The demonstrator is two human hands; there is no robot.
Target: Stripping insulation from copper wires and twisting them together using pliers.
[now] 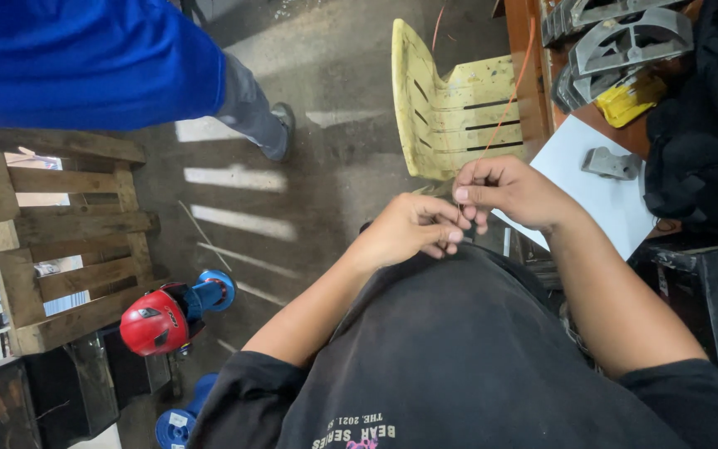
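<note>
My left hand [409,229] and my right hand [504,189] meet in front of my black shirt [459,349]. The fingertips of both hands pinch a thin wire [462,209], which is barely visible between them. A thin orange wire [510,91] runs up from near my right hand across the yellow plastic chair [450,108]. Whether this is the same wire I cannot tell.
A person in a blue top [85,58] stands at the upper left beside a wooden pallet [60,241]. A red helmet [153,323] and blue spools [213,291] lie on the floor. A white sheet [600,191], grey moulded parts [625,37] and dark cloth [700,133] sit on the table at the right.
</note>
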